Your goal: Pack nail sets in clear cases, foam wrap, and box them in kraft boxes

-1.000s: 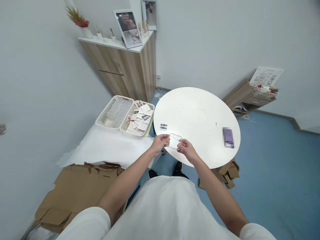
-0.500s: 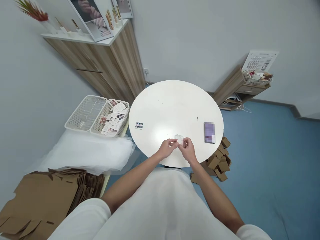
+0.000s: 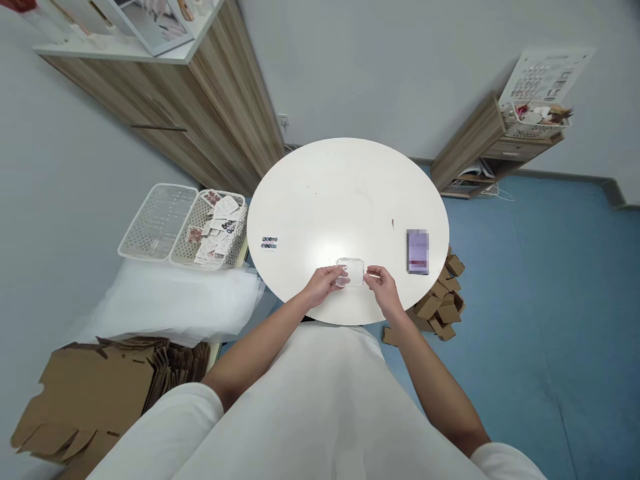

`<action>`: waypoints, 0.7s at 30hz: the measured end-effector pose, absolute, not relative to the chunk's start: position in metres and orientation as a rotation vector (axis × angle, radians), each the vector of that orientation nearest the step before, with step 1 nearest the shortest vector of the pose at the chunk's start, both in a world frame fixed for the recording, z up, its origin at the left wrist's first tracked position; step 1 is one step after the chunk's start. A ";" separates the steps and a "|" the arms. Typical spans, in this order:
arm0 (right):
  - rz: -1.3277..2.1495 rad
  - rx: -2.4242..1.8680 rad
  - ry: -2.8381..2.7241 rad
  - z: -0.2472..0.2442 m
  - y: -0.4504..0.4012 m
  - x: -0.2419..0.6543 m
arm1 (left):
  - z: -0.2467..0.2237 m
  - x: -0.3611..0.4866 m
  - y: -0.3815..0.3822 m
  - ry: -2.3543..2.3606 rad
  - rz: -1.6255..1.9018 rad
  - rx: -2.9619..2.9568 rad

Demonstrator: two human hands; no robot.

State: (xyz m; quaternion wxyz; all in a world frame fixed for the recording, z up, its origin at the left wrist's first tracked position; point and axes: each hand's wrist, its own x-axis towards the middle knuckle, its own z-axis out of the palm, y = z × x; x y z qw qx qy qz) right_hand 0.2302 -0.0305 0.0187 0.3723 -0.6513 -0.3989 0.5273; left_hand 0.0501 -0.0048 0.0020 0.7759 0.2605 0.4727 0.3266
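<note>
A small clear plastic case (image 3: 355,273), rounded at the corners, is held just over the near part of the white table. My left hand (image 3: 323,283) grips its left side, and the fingers show through the clear plastic. At the right edge of the case, the thumb and fingertips of my right hand (image 3: 383,287) come together, seemingly pinching the rim. A card of small dark round pieces (image 3: 269,243) lies at the left of the table. To the right rests a purple pixelated rectangle (image 3: 417,252).
The round white table (image 3: 350,180) stands before me, with a tiny reddish bit (image 3: 393,223) on it. Left are a basket of cards (image 3: 220,230), a basket of clear pieces (image 3: 159,220), white sheets (image 3: 175,300) and flattened cardboard (image 3: 95,387). Small cardboard boxes (image 3: 440,303) lie right.
The clear case now lies flatter between my hands and shows more of its face. My hands have moved slightly apart. The whole view has shifted a little.
</note>
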 end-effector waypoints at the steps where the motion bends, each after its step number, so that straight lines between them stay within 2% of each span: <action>1: 1.447 -1.622 -0.941 0.018 -0.031 0.230 | 0.001 0.049 -0.003 1.006 0.688 0.564; 5: 1.603 -1.483 -0.726 0.015 -0.032 0.218 | -0.003 0.043 0.003 0.974 0.642 0.605; 9: 1.505 -1.505 -0.661 0.012 -0.029 0.206 | -0.006 0.029 0.009 1.057 0.642 0.830; 15: 1.475 -1.487 -0.657 0.015 -0.026 0.205 | 0.002 0.005 0.018 1.067 0.569 1.596; 21: 1.468 -1.483 -0.682 0.011 -0.031 0.201 | 0.003 0.007 0.027 1.023 0.558 1.769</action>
